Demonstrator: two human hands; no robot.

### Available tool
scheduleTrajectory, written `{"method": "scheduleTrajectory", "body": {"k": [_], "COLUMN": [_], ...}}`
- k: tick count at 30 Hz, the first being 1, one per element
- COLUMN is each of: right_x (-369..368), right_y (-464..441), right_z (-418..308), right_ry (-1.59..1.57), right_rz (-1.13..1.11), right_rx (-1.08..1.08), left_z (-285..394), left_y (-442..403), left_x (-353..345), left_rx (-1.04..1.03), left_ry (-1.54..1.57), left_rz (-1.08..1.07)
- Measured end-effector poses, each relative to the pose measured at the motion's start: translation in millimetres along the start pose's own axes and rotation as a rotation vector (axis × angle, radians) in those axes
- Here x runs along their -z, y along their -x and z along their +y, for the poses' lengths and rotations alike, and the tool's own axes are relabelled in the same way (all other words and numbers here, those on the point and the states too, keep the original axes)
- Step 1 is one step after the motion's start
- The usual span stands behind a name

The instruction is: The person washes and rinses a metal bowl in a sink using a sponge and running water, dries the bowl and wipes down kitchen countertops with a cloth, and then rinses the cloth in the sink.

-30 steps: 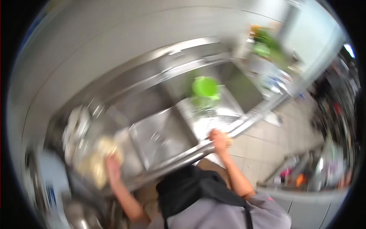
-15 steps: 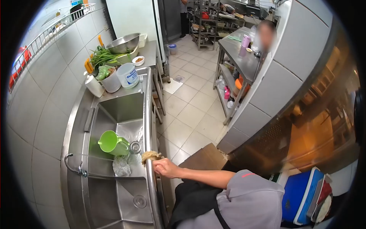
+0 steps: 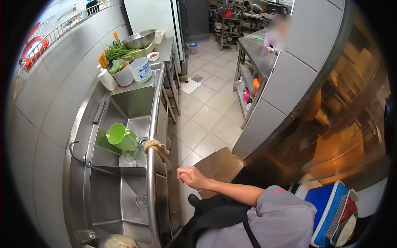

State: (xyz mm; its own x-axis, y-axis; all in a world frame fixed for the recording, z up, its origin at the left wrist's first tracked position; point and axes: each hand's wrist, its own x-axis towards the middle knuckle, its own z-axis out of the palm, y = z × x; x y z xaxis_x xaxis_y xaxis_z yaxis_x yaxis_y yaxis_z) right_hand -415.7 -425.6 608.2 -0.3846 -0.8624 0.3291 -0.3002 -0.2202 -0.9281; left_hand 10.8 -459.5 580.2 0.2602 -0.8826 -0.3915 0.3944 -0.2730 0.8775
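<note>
My right hand (image 3: 192, 177), its fingers curled closed with nothing seen in them, is held over the floor just right of the sink's front rim (image 3: 152, 182). A tan cloth (image 3: 157, 150) hangs over that rim, apart from the hand. In the far basin a green jug (image 3: 122, 137) lies tilted beside a clear plastic bag (image 3: 127, 159) and the drain. The near basin (image 3: 107, 202) shows bare steel and a drain. At the bottom edge a pale, rounded bundle (image 3: 119, 241) is partly in view. My left hand is out of the frame.
A faucet (image 3: 78, 156) stands at the left. Beyond the sink are a white bottle (image 3: 107, 79), a clear tub (image 3: 141, 70), green vegetables (image 3: 120, 51) and a steel bowl (image 3: 139, 39). Cardboard (image 3: 218, 168) lies on the floor. A person (image 3: 278, 33) is beside the steel table (image 3: 259, 53).
My right hand has moved off the tan cloth and the sink rim, to the right. The cloth stays draped there. The view swung from the sinks toward the aisle and then shifted slightly.
</note>
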Motion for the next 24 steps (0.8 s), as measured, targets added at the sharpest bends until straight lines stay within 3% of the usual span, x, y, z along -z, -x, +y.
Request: {"method": "scheduleTrajectory", "body": {"k": [2,5,6,8,10,11,12,13,15,17,23,24], "right_x": [9,14,17,13,7,6,7,9,14,9,8,33], "right_y": [22,66,85,113,135,140,139,139,149,149,128,73], "right_z": [3,13,23,12,5,2,5,13,39,68,170,77], "right_ry": [0.022,-0.125,-0.24,-0.491,-0.864,-1.067,-1.145,-1.218,-1.129,-1.056,-0.772,-0.534], "right_rz": [0.045,0.085,-0.039,-0.074,-0.182,-0.142,-0.066,0.023,0.298,0.388,0.34,0.455], "right_rx": [-0.002,-0.24,-0.349,-0.701,-1.001,-1.121,-1.108,-1.091,-1.011,-0.838,-0.609,-0.983], "left_z": [-24,-59,-68,-83,-116,-131,-152,-176,-195,-203,-207,-203], "left_y": [18,57,80,126,148,160,171,184,192,192,160,152], "left_x": [-12,-68,-105,-169,-199,-211,-216,-221,-231,-244,-298,-309], "left_rx": [0.002,-0.037,-0.028,-0.181,-0.48,-0.356,-0.223,-0.379,-0.101,-0.057,-0.166,-0.157], "left_ry": [-0.069,-0.279,-0.301,-0.449,-0.704,-0.742,-0.768,-0.805,-0.707,-0.823,-0.734,-0.702], "left_rz": [-0.092,-0.257,-0.315,-0.466,-0.702,-0.848,-0.995,-1.064,-1.121,-1.201,-1.251,-1.243]}}
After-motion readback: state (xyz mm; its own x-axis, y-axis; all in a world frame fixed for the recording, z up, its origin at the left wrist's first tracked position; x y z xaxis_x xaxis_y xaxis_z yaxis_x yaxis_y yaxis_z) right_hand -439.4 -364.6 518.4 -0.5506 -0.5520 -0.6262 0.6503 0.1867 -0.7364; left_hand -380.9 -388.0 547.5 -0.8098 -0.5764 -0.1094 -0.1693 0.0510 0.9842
